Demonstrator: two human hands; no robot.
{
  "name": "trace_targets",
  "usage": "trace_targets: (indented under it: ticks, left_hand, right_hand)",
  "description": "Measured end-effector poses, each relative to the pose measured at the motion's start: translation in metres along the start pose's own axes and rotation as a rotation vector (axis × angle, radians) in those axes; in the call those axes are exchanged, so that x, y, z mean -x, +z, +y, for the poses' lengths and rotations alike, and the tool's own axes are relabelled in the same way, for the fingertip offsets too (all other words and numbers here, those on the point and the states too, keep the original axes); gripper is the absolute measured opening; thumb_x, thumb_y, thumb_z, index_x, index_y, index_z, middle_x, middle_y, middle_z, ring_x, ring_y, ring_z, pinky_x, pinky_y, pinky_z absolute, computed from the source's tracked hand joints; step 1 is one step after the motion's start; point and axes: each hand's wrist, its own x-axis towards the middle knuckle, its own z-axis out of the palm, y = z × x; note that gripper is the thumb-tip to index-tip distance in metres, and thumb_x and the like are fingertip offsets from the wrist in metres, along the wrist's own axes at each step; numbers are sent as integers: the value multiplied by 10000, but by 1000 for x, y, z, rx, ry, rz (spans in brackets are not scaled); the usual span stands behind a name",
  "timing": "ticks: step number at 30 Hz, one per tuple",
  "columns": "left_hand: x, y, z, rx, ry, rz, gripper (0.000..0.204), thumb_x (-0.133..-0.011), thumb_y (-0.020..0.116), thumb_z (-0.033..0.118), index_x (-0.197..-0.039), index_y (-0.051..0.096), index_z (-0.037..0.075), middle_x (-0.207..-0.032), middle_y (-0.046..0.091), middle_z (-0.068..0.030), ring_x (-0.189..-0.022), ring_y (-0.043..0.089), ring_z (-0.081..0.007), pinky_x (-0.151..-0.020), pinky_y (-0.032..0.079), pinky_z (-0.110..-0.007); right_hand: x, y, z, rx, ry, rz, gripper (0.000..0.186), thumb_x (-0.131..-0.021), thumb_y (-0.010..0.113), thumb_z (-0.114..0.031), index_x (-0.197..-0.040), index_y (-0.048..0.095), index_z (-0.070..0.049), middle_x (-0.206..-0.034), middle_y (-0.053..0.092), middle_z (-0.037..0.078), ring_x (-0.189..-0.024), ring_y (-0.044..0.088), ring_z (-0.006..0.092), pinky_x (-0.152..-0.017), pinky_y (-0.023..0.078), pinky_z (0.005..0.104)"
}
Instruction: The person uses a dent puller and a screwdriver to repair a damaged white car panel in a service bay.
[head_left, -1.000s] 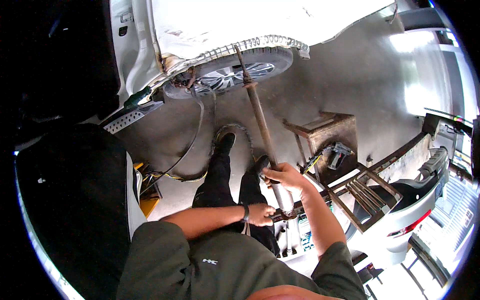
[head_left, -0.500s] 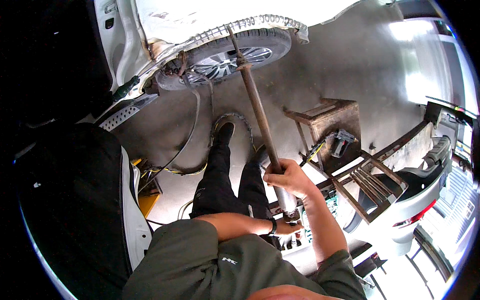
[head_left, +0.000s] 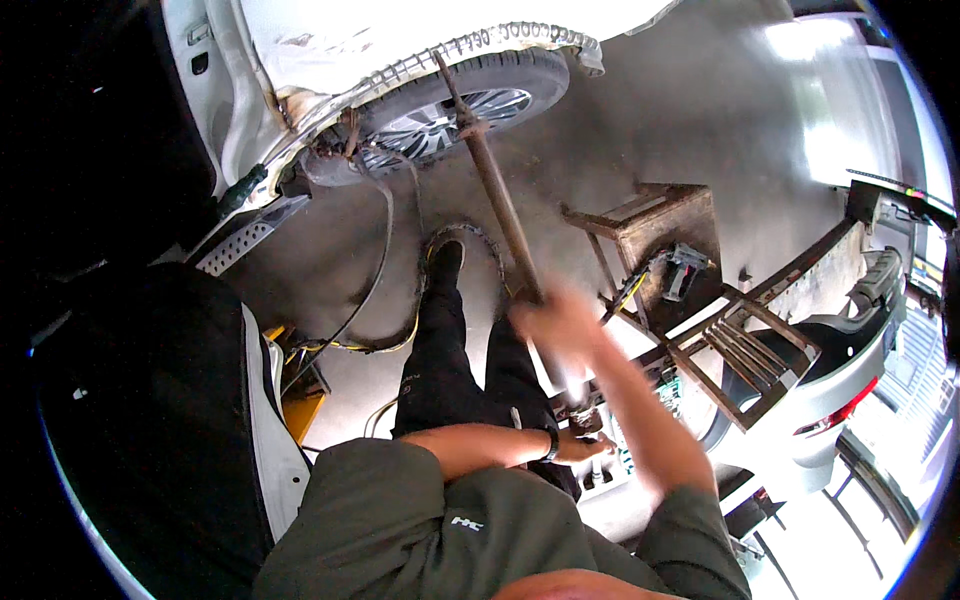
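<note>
Right hand [head_left: 560, 325], blurred, is gripping the metal rod [head_left: 494, 190], which is extending ahead toward the wheel [head_left: 500, 102]. Left hand [head_left: 574, 448] is sitting behind at rod's end, closure unclear. Keeping hands aligned is likely helping.

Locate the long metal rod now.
The metal rod slants through the middle of the head view, from the white car body past the wheel down to the person's right hand, left of the brown chair.

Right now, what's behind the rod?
Behind the rod: the wheel near its far end, floor along its middle. Covered: the strip of wheel directly behind it, plus whatever the blurred right hand hides.
</note>
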Motion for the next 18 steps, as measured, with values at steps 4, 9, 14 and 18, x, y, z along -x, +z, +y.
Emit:
trace_targets:
  ticks: [4,9,14,18]
  left_hand:
    - [7,-1,4,-1105,426,-84,390,-1065,478,252,-1298,613,-31,-1278,662,-142,-1173,596,-295,-1022,466,-488]
    - [-3,-9,-3,-267,-125,17,392,-1096,447,319,-1330,623,58,-1336,635,-159,-1240,582,-280,-1112,432,-403]
    - [-20,-3,-35,-269,-132,-89,385,-1083,463,265,-1334,616,16,-1364,631,-152,-1306,552,-288,-1169,407,-417]
    - [-25,-2,-51,695,-291,-13,398,-1103,428,223,-1382,546,-35,-1372,612,-159,-1288,567,-276,-1144,445,-408]
  right_hand:
    - [14,42,112,-262,-44,-22,237,-846,793,-180,-971,699,-1,-831,673,14,-792,593,106,-733,502,305]
    - [-25,43,134,-349,-154,-155,248,-844,819,-179,-971,693,-9,-834,688,21,-759,621,102,-699,517,287]
    - [-45,-6,-7,-309,-222,-189,246,-839,834,-155,-973,683,-14,-824,688,22,-726,635,113,-661,523,308]
    - [-59,-35,-78,-336,-351,-135,374,-831,826,-203,-1092,667,13,-884,713,76,-791,674,159,-719,548,347]
